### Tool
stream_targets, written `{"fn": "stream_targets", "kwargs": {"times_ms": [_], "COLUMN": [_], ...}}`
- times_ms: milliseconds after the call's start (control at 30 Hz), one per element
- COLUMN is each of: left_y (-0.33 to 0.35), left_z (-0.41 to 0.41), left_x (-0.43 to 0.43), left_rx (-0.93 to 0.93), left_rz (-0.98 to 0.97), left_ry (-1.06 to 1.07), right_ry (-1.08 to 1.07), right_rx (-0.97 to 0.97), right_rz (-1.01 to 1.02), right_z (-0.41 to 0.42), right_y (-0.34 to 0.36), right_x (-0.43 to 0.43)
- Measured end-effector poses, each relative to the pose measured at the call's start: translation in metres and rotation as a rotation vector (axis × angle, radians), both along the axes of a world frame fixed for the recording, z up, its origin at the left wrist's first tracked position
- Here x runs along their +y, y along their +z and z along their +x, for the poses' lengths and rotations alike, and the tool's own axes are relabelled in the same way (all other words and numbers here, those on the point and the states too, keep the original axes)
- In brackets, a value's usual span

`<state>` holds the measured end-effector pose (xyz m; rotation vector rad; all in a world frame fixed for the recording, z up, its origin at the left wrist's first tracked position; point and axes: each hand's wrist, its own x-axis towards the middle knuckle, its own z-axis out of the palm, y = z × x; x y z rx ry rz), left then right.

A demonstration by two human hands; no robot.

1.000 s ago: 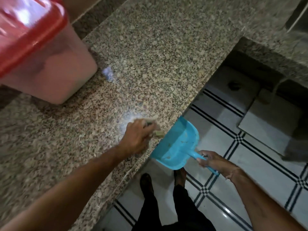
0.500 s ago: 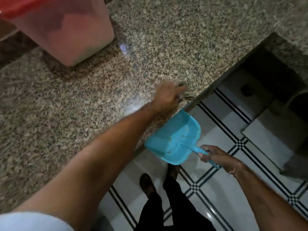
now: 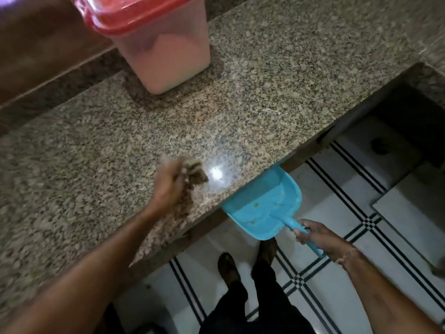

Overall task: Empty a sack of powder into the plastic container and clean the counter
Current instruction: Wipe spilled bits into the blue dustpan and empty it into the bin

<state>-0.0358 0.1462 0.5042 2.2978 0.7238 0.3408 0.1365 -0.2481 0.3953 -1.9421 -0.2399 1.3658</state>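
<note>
My left hand (image 3: pixel 169 186) is blurred with motion on the speckled granite counter (image 3: pixel 277 92), shut on a small brownish cloth (image 3: pixel 192 168) that presses the surface a little back from the front edge. My right hand (image 3: pixel 317 238) grips the handle of a blue dustpan (image 3: pixel 262 208), held just below the counter's edge with its mouth tucked under the lip. A few crumbs lie inside the pan. The plastic container (image 3: pixel 168 51), translucent with a red lid, stands at the back of the counter with pale powder inside.
Below the counter edge lies a white tiled floor (image 3: pixel 337 280) with black line patterns, and my feet (image 3: pixel 226 266) stand close to the counter. A dark opening (image 3: pixel 409 116) sits under the counter at the right. A raised ledge runs along the back left.
My left hand has swept the cloth back from the counter's edge to the left. The dustpan stays held under the edge. The view has shifted so the container appears nearer the centre.
</note>
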Motion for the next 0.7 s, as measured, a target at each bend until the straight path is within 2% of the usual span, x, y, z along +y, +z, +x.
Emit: {"fn": "stream_targets", "kwargs": {"times_ms": [67, 133, 200, 267, 400, 433, 500, 600, 700], "left_y": [0.000, -0.010, -0.023, -0.031, -0.039, -0.037, -0.029, -0.035, -0.049], "left_z": [-0.012, -0.032, -0.046, -0.038, 0.010, 0.015, 0.004, -0.039, -0.046], "left_x": [0.027, 0.056, 0.062, 0.039, -0.037, -0.043, -0.023, 0.041, 0.071], "left_rx": [0.040, 0.194, 0.344, 0.363, 0.248, 0.189, 0.104, 0.308, 0.457], "left_rz": [0.044, 0.116, 0.064, 0.011, -0.019, -0.034, -0.055, -0.044, -0.059], "left_ry": [0.292, 0.526, 0.712, 0.743, 0.373, 0.335, 0.440, 0.814, 0.998], "right_ry": [0.003, 0.012, 0.018, 0.016, 0.044, 0.051, 0.056, 0.080, 0.078], "right_rx": [-0.001, 0.007, 0.010, 0.011, 0.003, 0.002, 0.002, -0.004, 0.010], "right_rz": [0.005, 0.016, 0.013, 0.016, 0.001, -0.003, -0.003, -0.022, -0.010], "right_z": [-0.007, -0.013, -0.019, -0.024, -0.036, -0.037, -0.036, -0.033, -0.031], "right_y": [0.006, 0.010, 0.013, 0.014, 0.014, 0.016, 0.017, 0.014, 0.010], "right_x": [0.005, 0.013, 0.019, 0.024, 0.036, 0.037, 0.040, 0.040, 0.040]}}
